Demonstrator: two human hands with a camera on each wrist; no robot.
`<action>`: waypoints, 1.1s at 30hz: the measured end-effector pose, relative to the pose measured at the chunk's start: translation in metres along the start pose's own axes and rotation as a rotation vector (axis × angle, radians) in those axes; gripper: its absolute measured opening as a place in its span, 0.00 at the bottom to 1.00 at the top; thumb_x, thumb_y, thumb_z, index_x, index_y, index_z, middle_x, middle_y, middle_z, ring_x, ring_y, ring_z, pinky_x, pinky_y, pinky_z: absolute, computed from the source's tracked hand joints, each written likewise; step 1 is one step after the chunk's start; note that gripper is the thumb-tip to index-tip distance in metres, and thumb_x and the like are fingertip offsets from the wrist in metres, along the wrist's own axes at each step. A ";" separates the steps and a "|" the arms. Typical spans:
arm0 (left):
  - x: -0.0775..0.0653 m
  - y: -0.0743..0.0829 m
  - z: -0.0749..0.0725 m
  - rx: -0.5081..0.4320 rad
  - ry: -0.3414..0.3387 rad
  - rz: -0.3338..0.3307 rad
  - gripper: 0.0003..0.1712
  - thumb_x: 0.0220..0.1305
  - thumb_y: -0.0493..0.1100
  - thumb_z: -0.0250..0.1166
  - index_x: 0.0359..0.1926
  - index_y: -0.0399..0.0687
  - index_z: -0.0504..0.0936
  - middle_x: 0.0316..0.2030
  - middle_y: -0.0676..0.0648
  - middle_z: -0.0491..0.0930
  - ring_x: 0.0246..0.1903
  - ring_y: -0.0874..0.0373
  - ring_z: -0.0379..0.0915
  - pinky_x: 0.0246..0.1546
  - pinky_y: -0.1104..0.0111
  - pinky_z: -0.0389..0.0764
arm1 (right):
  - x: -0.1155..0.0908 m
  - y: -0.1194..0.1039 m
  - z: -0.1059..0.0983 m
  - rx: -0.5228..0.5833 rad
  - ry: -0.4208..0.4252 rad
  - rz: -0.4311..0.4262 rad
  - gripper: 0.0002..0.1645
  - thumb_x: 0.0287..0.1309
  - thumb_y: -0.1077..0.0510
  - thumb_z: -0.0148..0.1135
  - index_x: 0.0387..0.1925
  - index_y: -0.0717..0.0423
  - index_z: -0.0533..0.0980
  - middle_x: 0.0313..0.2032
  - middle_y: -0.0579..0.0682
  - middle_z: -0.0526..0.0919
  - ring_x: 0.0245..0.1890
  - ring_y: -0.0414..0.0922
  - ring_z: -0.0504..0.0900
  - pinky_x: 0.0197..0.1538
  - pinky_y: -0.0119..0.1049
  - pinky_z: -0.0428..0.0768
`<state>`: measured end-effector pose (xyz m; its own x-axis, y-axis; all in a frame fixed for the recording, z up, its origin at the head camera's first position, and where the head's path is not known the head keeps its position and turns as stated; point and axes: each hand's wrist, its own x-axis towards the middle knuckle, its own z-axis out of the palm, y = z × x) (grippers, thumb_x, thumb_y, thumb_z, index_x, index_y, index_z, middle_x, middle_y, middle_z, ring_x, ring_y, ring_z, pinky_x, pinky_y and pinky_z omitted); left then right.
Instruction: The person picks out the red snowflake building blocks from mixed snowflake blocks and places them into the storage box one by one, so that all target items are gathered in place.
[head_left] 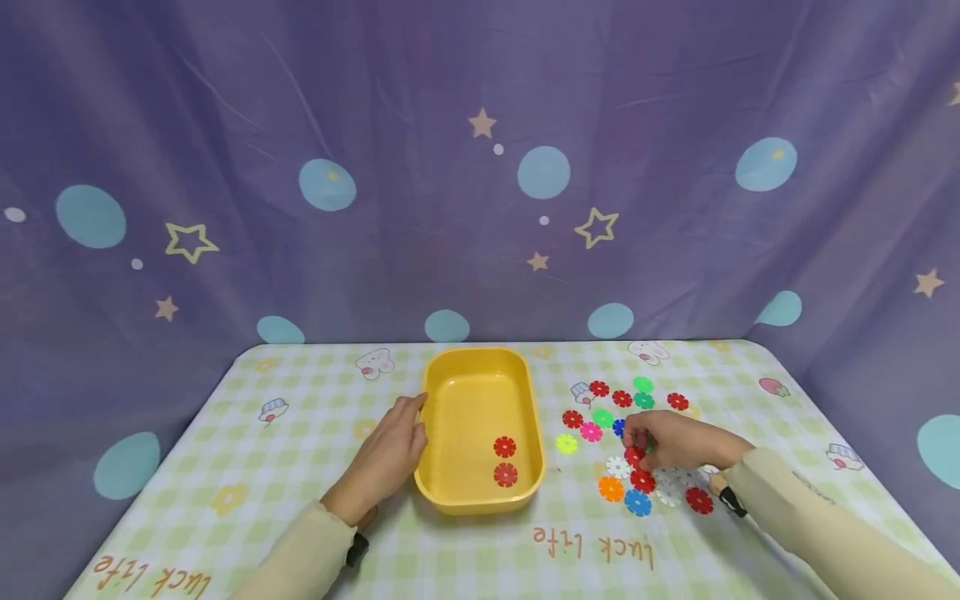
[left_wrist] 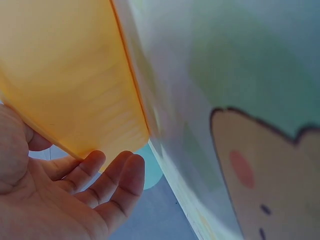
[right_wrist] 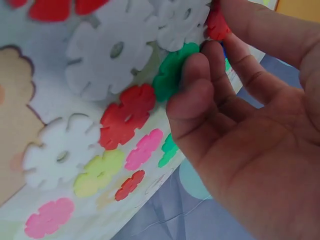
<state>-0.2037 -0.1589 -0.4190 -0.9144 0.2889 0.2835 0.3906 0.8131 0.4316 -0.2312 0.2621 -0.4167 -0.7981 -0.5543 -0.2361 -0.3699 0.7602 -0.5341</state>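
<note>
At its left rim, a yellow plastic tray [head_left: 480, 503] is touched by my left hand [head_left: 390, 450]; in the left wrist view the fingers [left_wrist: 125, 185] are loosely bent beside its outer wall. Two red flower-shaped discs [head_left: 505, 447] lie inside the tray, towards its near right corner. Over the scattered discs on the right is my right hand [head_left: 678, 440]. Its thumb and index finger pinch the edges of a red disc [right_wrist: 218, 24], partly covered by them. A green disc [right_wrist: 172, 72] lies under the other fingertips, and white discs [right_wrist: 112, 50] are close by.
Several more discs lie around the right hand, among them an orange disc [head_left: 611, 489], a blue disc [head_left: 638, 502] and a yellow disc [head_left: 566, 443]. A checked cloth [head_left: 300, 467] covers the table. Behind its far edge hangs a purple curtain [head_left: 375, 250].
</note>
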 end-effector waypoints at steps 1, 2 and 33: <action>0.000 0.000 0.000 -0.001 0.001 0.001 0.26 0.68 0.38 0.52 0.65 0.34 0.64 0.52 0.42 0.70 0.50 0.53 0.68 0.50 0.58 0.72 | 0.000 -0.001 0.000 0.000 -0.002 0.011 0.17 0.46 0.65 0.72 0.33 0.48 0.72 0.28 0.46 0.73 0.28 0.44 0.70 0.31 0.35 0.72; 0.000 0.000 0.001 -0.002 0.004 0.003 0.26 0.68 0.38 0.52 0.65 0.34 0.64 0.52 0.43 0.70 0.50 0.53 0.68 0.50 0.58 0.72 | 0.000 -0.001 0.000 0.004 0.002 0.012 0.17 0.46 0.65 0.72 0.32 0.49 0.72 0.28 0.46 0.73 0.27 0.44 0.70 0.31 0.35 0.72; 0.000 0.001 0.001 0.017 0.002 -0.006 0.26 0.68 0.38 0.52 0.65 0.35 0.65 0.52 0.44 0.70 0.51 0.54 0.68 0.52 0.59 0.72 | -0.009 0.001 0.016 -0.025 0.131 -0.228 0.09 0.57 0.59 0.65 0.40 0.44 0.81 0.31 0.38 0.73 0.29 0.37 0.71 0.34 0.30 0.74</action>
<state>-0.2034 -0.1576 -0.4199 -0.9165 0.2833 0.2824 0.3834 0.8233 0.4185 -0.2164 0.2627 -0.4283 -0.7472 -0.6646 -0.0039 -0.5574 0.6299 -0.5408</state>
